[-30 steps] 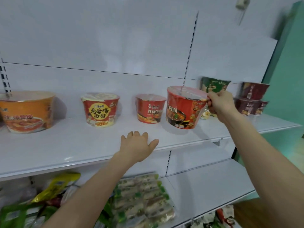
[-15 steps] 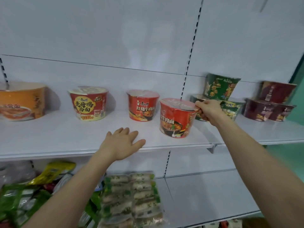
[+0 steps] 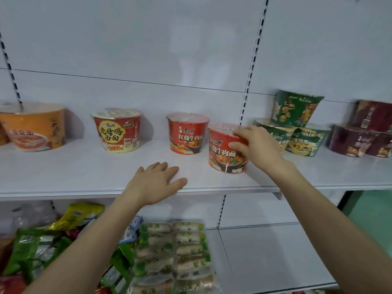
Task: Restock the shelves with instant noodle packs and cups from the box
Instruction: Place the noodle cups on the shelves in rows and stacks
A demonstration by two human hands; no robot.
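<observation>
A red noodle cup (image 3: 224,154) stands on the white shelf (image 3: 84,166), right of centre. My right hand (image 3: 255,145) grips its rim and upper side, fingers over the lid. Just behind and left of it is a second red cup (image 3: 187,133). My left hand (image 3: 156,181) rests flat, fingers straight, on the shelf's front edge, holding nothing. Farther left stand a red-and-yellow cup (image 3: 117,130) and an orange bowl (image 3: 35,128). The box is out of view.
Green cups (image 3: 297,124) are stacked to the right of my right hand, with dark purple cups (image 3: 364,132) beyond them. On the lower shelf lie a multi-pack of noodle packs (image 3: 174,257) and green and yellow bags (image 3: 38,249). Slotted uprights run up the back panel.
My right hand has lowered the red cup onto the shelf, in front of the other red cup, and shifted its grip to the rim and lid. My left hand stays on the shelf edge.
</observation>
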